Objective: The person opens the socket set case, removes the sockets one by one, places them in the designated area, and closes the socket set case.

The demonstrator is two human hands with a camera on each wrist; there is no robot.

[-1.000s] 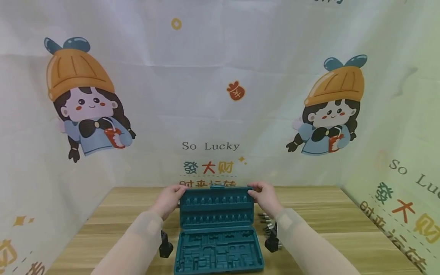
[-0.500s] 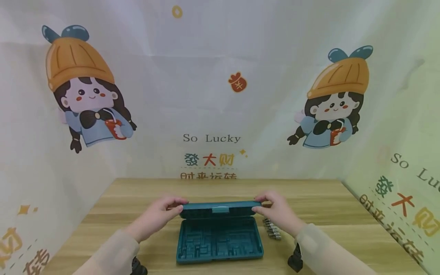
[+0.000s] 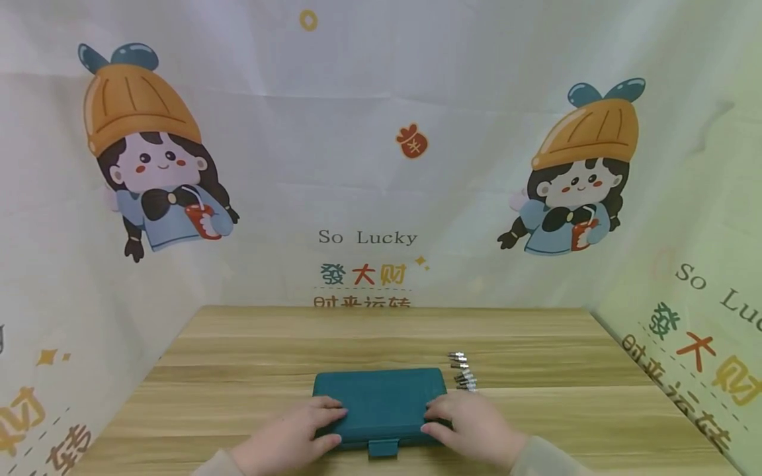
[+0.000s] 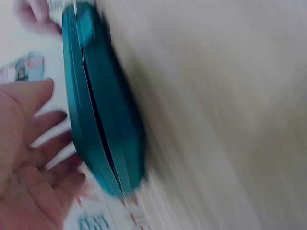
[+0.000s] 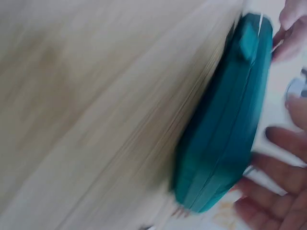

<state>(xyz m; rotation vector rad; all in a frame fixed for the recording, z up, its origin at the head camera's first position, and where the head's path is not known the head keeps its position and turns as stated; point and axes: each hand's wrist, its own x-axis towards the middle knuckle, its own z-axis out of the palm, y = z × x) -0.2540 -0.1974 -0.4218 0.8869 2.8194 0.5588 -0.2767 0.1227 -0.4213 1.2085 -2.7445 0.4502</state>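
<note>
A teal plastic tool case (image 3: 381, 403) lies on the table with its lid down. Its latch flap (image 3: 383, 449) sticks out at the front. In the left wrist view a thin dark gap runs along part of the case's (image 4: 98, 112) seam. My left hand (image 3: 294, 430) has its fingers on the lid's left side, loosely extended. On the opposite side my right hand (image 3: 473, 423) touches the lid with its fingertips. The wrist views are blurred; there the fingers of the left hand (image 4: 41, 139) and right hand (image 5: 280, 177) are spread beside the case.
Several small metal socket-like pieces (image 3: 463, 380) lie behind and to the right of the case. The wooden table (image 3: 238, 357) ends at a printed cloth backdrop (image 3: 369, 165) behind and at the sides.
The lid has swung from upright, through half lowered, down onto the case's base, hiding the moulded inside. Both hands have come nearer with it and now rest on its sides.
</note>
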